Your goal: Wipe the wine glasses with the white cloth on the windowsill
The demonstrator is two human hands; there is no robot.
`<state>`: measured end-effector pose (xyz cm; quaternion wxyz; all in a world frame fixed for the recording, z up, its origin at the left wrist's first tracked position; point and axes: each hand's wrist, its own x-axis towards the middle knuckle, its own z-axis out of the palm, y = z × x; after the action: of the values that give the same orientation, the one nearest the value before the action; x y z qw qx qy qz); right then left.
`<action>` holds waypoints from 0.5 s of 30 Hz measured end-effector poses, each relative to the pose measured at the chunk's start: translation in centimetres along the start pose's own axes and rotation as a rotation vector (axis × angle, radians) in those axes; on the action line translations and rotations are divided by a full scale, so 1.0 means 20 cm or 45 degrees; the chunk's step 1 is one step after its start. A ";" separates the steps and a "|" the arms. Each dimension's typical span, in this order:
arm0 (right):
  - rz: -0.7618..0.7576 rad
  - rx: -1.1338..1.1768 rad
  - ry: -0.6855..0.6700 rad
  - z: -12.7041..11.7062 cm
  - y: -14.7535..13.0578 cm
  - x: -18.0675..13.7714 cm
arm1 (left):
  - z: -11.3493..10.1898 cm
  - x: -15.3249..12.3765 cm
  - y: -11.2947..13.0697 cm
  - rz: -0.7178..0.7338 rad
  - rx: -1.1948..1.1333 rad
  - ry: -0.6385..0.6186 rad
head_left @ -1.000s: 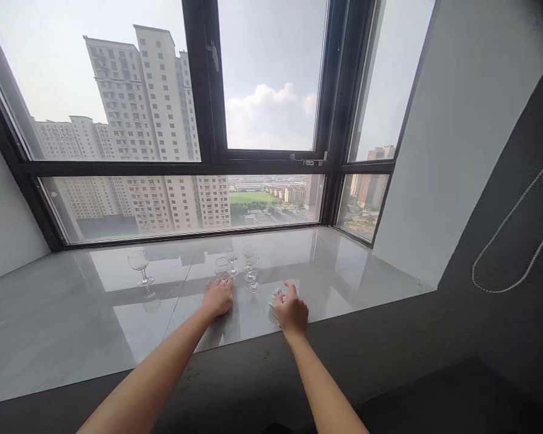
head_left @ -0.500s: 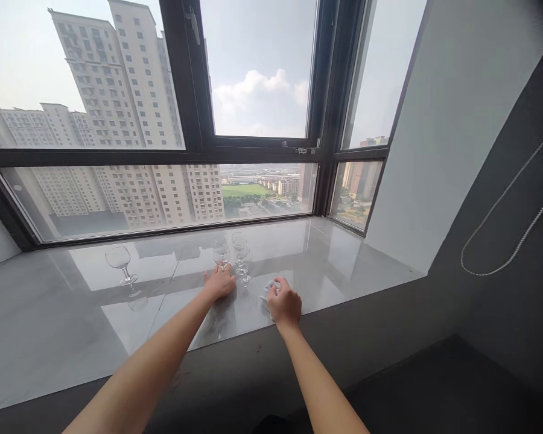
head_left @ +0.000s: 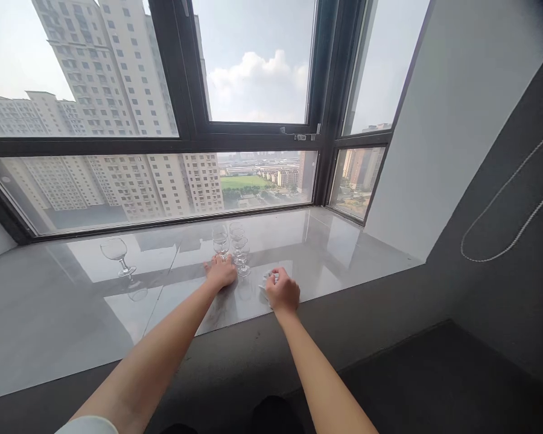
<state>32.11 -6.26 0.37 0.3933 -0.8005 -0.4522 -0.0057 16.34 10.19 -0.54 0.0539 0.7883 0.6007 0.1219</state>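
Note:
My left hand [head_left: 221, 272] rests on the glossy stone window sill [head_left: 335, 253], its fingers closed round the base of a clear stemmed glass [head_left: 220, 243]. Two more stemmed glasses [head_left: 239, 244] stand close together just right of it. My right hand [head_left: 282, 292] is curled over a small white cloth [head_left: 268, 279] lying on the sill, near its front edge. A single stemmed glass [head_left: 116, 252] stands apart, well to the left.
A large dark-framed window [head_left: 185, 129] runs behind the sill, with tower blocks outside. A white wall [head_left: 438, 120] closes the right end. A beaded cord [head_left: 516, 223] hangs on the dark wall at right. The sill's dark front ledge [head_left: 366, 337] lies below my arms.
The view has shifted, so everything sits lower left in frame. My left hand has reached forward to the glass's base. My right hand has closed tighter on the cloth.

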 end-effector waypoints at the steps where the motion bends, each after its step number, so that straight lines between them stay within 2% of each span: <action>1: 0.000 0.001 -0.004 0.00 0.00 0.00 | 0.00 -0.01 0.00 -0.004 0.002 0.008; 4: 0.016 -0.003 -0.021 0.00 0.00 0.00 | -0.02 -0.03 -0.02 0.023 0.004 -0.020; 10: 0.017 0.000 -0.035 -0.01 0.00 0.00 | -0.12 -0.16 -0.05 0.210 0.130 -0.182; 15: 0.048 -0.024 -0.031 -0.02 -0.01 -0.01 | -0.25 -0.30 -0.17 0.358 0.225 -0.238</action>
<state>32.01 -6.55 0.60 0.3803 -0.8126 -0.4416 0.0072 10.38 4.98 2.67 0.0226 0.8740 0.4854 0.0012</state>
